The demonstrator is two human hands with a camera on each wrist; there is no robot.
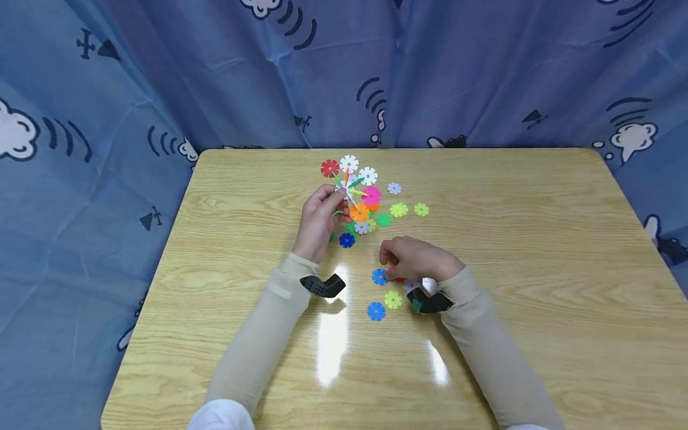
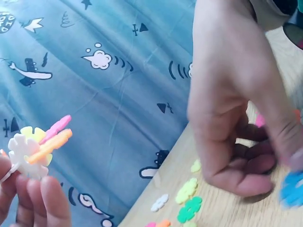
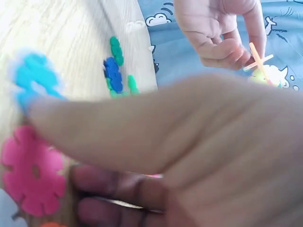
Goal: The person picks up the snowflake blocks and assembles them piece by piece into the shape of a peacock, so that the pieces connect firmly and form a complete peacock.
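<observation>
The cluster (image 2: 34, 148) of smooth, plastic-looking notched discs is up over the table's far half, where my left hand (image 1: 315, 224) pinches its white hub; slotted discs radiate outward like spokes. My right hand (image 1: 418, 258) curls, thumb at a blue disc (image 1: 379, 276); I cannot tell whether it pinches. Petal-edged loose discs (image 1: 399, 210) scatter the wood-grained table (image 1: 537, 251).
</observation>
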